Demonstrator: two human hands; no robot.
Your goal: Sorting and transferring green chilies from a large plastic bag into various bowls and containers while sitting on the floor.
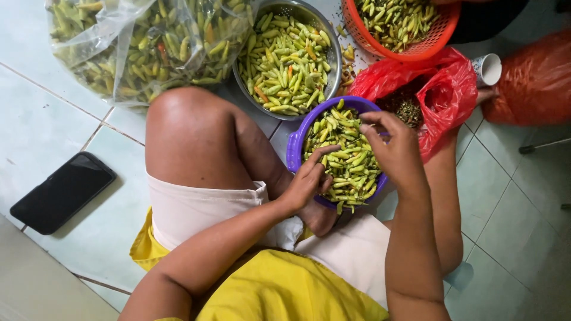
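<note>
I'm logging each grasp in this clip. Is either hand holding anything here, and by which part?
The left hand rests on the chilies in the purple basket; no clear grip. The right hand pinches something small, hidden by its fingers.

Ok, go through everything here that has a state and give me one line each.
Purple basket: nearly full of green chilies.
Metal bowl: full.
Orange basket: full.
Clear plastic bag: open, stuffed with chilies.
Red bag: open, holding stems.
Phone: screen dark.
Left hand: in the chilies.
Right hand: fingers pinched together.
</note>
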